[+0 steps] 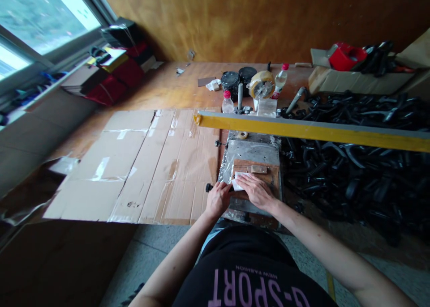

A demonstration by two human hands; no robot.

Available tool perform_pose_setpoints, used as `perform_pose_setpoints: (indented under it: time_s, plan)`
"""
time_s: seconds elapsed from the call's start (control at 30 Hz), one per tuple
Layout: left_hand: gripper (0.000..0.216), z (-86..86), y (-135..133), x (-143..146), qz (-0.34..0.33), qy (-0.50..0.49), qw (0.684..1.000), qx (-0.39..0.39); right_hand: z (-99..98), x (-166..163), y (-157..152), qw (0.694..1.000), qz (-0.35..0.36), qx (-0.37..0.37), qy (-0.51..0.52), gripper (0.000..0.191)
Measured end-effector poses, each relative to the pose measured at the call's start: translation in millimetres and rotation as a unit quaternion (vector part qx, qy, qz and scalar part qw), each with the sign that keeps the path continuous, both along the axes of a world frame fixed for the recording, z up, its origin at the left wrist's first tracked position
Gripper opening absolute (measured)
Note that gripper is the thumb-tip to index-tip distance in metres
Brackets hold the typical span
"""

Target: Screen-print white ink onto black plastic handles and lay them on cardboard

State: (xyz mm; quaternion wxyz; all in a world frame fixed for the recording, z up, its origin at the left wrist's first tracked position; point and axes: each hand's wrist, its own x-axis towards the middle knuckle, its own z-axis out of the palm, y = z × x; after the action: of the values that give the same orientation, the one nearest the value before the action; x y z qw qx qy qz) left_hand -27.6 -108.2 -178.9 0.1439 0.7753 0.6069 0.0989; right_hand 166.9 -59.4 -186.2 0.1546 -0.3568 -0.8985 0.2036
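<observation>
My left hand (218, 199) is closed at the near left edge of a brown wooden board (273, 172). A bit of something black shows at its fingers, but I cannot make out what it is. My right hand (258, 191) lies with fingers stretched out over a small white sheet (238, 184), paper or cloth, pressed on the board. The sheet's left part reaches my left fingers. Just beyond my right hand, a small flat block (259, 168) rests on the board. Beneath is a worn grey metal plate (251, 151).
A yellow-and-grey bar (302, 130) crosses above the bench. Flattened cardboard (134, 164) covers the left; black parts (356, 172) pile up on the right. Farther back stand a tape roll (262, 85), bottles (227, 103) and dark tins (230, 84). A black knob (209, 187) juts out beside my left hand.
</observation>
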Motion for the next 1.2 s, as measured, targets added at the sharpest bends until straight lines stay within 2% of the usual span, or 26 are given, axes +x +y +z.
perform_pose_setpoints:
  time_s: [0.23, 0.33, 0.43, 0.5, 0.53, 0.57, 0.6, 0.67, 0.73, 0.77, 0.83, 0.9, 0.97, 1.03, 1.13, 1.2]
  plan:
    - [0.014, 1.6, 0.7, -0.4, -0.003, 0.001, 1.0, -0.008, 4.5, -5.2, 8.4, 1.0, 0.004, 0.0, 0.004, 0.044]
    - [0.015, -1.0, 0.2, -0.4, -0.004, -0.003, 1.0, -0.003, 10.0, -0.6, 2.2, 1.0, 0.006, -0.007, 0.009, 0.043]
    - [0.018, -3.6, -0.2, -2.4, 0.0, -0.016, 1.0, -0.001, 20.9, 21.8, -13.9, 0.998, -0.007, -0.05, 0.03, 0.043]
    - [0.021, -2.2, -0.5, -4.6, 0.009, -0.025, 1.0, -0.004, 28.7, 43.4, -23.7, 0.987, -0.07, -0.119, 0.082, 0.041]
    - [0.022, 0.1, -0.5, -5.2, 0.017, -0.031, 0.999, -0.007, 31.6, 55.2, -27.6, 0.971, -0.126, -0.163, 0.124, 0.039]
    - [0.023, 3.5, -0.2, -4.8, 0.025, -0.039, 0.999, -0.012, 33.7, 67.4, -31.0, 0.942, -0.195, -0.207, 0.178, 0.036]
    - [0.023, 7.8, 0.6, -2.8, 0.031, -0.05, 0.998, -0.016, 34.7, 79.6, -34.2, 0.899, -0.266, -0.248, 0.243, 0.034]
    - [0.023, 17.8, 4.7, 7.9, 0.029, -0.082, 0.996, -0.023, 34.1, 103.2, -40.6, 0.781, -0.389, -0.303, 0.383, 0.035]
    - [0.023, 27.2, 13.7, 30.0, 0.0, -0.118, 0.992, -0.033, 31.3, 124.3, -47.5, 0.657, -0.466, -0.322, 0.496, 0.04]
    - [0.023, 31.1, 20.1, 45.5, -0.023, -0.132, 0.99, -0.039, 29.8, 134.0, -51.0, 0.608, -0.491, -0.325, 0.533, 0.041]
    - [0.023, 37.4, 35.6, 83.0, -0.07, -0.147, 0.986, -0.047, 27.8, 151.6, -57.0, 0.541, -0.526, -0.322, 0.572, 0.041]
    - [0.025, 42.8, 52.1, 122.4, -0.113, -0.154, 0.98, -0.05, 28.0, 167.3, -61.0, 0.51, -0.541, -0.312, 0.591, 0.041]
    - [0.033, 48.3, 66.2, 154.5, -0.141, -0.166, 0.975, -0.045, 29.9, 180.1, -63.1, 0.499, -0.544, -0.297, 0.605, 0.043]
    - [0.043, 53.5, 75.1, 171.8, -0.157, -0.191, 0.968, -0.035, 31.8, 187.6, -64.4, 0.496, -0.547, -0.283, 0.612, 0.043]
    - [0.041, 58.2, 77.0, 165.7, -0.136, -0.268, 0.953, -0.04, 32.3, 183.8, -66.4, 0.501, -0.542, -0.28, 0.614, 0.042]
    - [0.034, 59.9, 74.2, 144.5, -0.067, -0.352, 0.932, -0.059, 31.0, 169.9, -67.2, 0.517, -0.523, -0.304, 0.606, 0.044]
